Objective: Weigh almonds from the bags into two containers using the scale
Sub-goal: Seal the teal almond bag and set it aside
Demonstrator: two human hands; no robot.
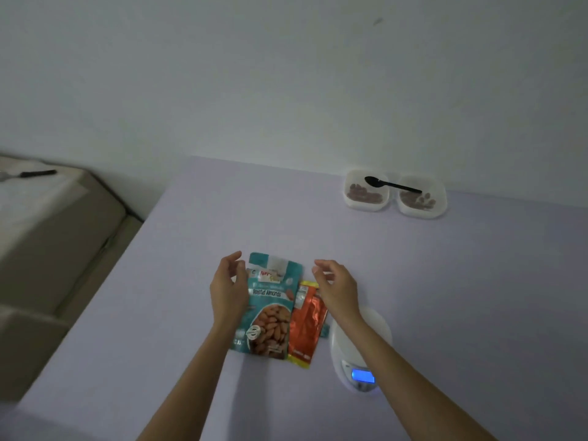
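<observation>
left hand (229, 291): loose, empty, beside teal bag (270, 310) | right hand (337, 289): loose, empty, over orange bag (307, 329) | scale (361, 351): display lit | spoon (393, 185): across left container (366, 207) and right container (420, 214)

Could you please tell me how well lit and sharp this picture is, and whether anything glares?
Head view: dim, flat light with only faint shadows; the scale display glows blue, too washed out to read; the orange bag shows foil sheen; the teal bag has legible large lettering; the containers at the back look soft.
</observation>
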